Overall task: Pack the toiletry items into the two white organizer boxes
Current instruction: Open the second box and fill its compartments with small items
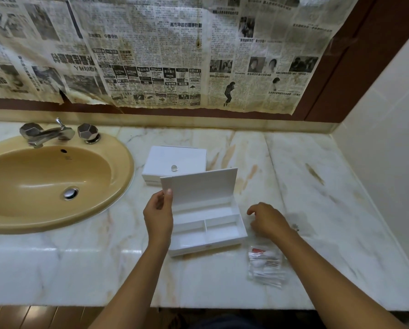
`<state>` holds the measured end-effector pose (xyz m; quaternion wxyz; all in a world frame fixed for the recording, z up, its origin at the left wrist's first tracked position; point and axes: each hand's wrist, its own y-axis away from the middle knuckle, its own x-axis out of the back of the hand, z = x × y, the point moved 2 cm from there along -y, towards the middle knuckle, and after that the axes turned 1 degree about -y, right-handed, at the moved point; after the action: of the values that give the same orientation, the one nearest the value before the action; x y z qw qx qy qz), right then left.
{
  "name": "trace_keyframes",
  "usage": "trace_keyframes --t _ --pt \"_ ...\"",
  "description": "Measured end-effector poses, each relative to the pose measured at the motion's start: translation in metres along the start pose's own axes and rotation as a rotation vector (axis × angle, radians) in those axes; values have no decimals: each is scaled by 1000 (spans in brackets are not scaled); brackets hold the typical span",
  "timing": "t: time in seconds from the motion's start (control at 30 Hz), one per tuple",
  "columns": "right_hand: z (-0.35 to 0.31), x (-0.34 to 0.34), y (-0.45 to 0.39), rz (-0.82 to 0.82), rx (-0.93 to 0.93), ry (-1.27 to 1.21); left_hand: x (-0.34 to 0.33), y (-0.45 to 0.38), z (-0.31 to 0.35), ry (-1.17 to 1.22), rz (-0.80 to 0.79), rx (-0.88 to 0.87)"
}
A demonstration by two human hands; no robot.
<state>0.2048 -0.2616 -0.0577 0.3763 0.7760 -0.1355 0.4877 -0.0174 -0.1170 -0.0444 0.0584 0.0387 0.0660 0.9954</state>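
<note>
Soft, even indoor light leaves the marble counter (293,186) bright, with white glare along its front edge, faint shadows, wide-angle bending toward the frame's corners, and slightly soft detail throughout.

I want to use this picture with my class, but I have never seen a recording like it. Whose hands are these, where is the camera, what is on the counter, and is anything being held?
There is no machine here: a person wears a wide-angle camera on the head, looking down at their own bare hands. The left hand pinches the raised lid of the open white organizer box, whose compartments look empty. The right hand hovers beside that box with loosely curled fingers, holding nothing. Behind it stands a closed white box with a small clear knob. A clear plastic packet of cotton swabs lies on the marble counter. To the left is a tan oval sink.
</note>
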Motion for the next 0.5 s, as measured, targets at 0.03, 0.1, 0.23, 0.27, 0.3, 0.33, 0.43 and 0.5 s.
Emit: trace_keyframes --t 0.03,0.1,0.23,0.27,0.3,0.33,0.43,0.5 --pt "1 -2 -1 -3 11 13 -1 1 0 3 -1 -2" --pt "3 -5 -3 14 31 18 -1 1 -1 5 -11 -11" --pt "4 -4 -5 39 63 -1 12 -3 -18 24 -49 10" --pt "4 -2 -5 45 71 -4 16 -2 -21 23 -66 10" --pt "4 1 -5 55 81 -8 19 2 -24 16 -79 8" --pt "4 5 -6 70 91 -16 21 5 -26 4 -90 0" --pt "-1 19 -5 127 116 -46 21 15 -31 -38 -125 -4" --pt "-8 29 -2 155 138 -51 20 18 -34 -81 -145 -7"
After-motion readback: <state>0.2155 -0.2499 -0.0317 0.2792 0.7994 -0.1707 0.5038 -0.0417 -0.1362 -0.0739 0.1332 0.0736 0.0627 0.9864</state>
